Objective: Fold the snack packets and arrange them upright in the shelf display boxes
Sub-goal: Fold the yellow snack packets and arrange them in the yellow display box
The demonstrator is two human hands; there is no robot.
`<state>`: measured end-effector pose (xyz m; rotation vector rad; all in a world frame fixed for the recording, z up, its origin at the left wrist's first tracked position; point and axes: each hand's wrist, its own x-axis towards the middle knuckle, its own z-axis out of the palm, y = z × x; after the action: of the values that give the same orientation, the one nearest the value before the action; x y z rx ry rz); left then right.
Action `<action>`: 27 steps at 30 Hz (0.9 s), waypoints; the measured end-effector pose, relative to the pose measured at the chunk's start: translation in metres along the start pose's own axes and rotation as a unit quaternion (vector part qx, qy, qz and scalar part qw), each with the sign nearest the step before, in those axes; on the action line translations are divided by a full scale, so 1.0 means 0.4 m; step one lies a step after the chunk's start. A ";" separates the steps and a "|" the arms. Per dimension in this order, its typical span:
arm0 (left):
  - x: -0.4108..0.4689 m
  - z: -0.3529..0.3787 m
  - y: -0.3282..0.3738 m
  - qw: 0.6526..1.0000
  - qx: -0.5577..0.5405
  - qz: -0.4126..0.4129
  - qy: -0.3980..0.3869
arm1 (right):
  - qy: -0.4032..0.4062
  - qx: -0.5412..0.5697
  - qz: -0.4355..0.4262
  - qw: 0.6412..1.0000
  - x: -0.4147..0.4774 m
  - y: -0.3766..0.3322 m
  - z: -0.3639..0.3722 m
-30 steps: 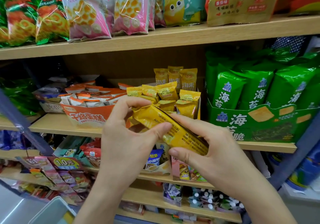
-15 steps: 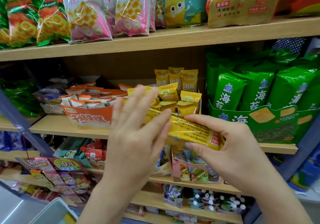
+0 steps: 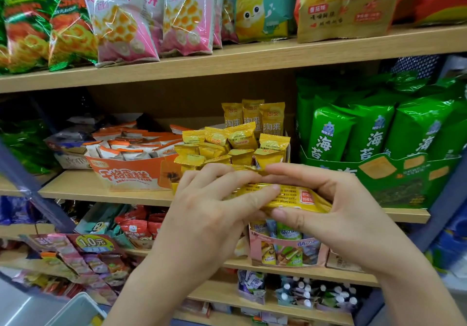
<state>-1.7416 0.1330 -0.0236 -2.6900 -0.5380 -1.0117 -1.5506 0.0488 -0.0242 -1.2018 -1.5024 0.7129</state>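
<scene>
Yellow packet (image 3: 295, 196), left hand (image 3: 207, 214) gripping, right hand (image 3: 338, 214) pinching

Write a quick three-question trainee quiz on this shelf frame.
1. True or false: the left hand and right hand both hold one yellow packet.
2. On the middle shelf, what stands right of the stacked yellow packets? A green bags; B pink bags; C bottles.
3. Fill in: the box left of them is ____.
Key: 1 true; 2 A; 3 orange.
</scene>
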 end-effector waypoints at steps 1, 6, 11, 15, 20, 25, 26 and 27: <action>-0.001 0.001 -0.004 1.000 -0.028 -0.014 -0.001 | -0.004 0.009 -0.002 1.000 -0.001 -0.002 -0.009; -0.007 0.008 0.000 0.976 -0.190 -0.099 0.034 | 0.048 0.087 -0.051 0.994 -0.005 -0.018 -0.043; 0.003 0.012 0.018 0.965 -0.223 -0.132 0.045 | 0.095 0.103 -0.049 0.989 0.001 -0.014 -0.032; 0.002 0.011 0.029 0.945 -0.277 -0.166 0.045 | 0.075 0.177 -0.054 0.980 -0.002 -0.005 -0.025; 0.018 -0.007 0.060 0.884 -0.418 -0.210 0.015 | 0.093 0.216 -0.061 0.970 -0.003 -0.017 -0.022; 0.038 -0.007 0.072 0.776 -0.553 -0.300 0.031 | 0.061 0.204 -0.071 0.974 -0.009 -0.050 -0.026; 0.039 -0.001 0.075 0.766 -0.563 -0.309 0.036 | 0.080 0.185 -0.074 0.977 -0.008 -0.053 -0.022; 0.040 0.003 0.081 0.759 -0.570 -0.313 0.038 | 0.099 0.167 -0.079 0.978 -0.009 -0.057 -0.018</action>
<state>-1.7165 0.1082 -0.0163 -3.4870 -1.1437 -2.2068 -1.5512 0.0371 -0.0029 -0.8623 -1.2392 0.6844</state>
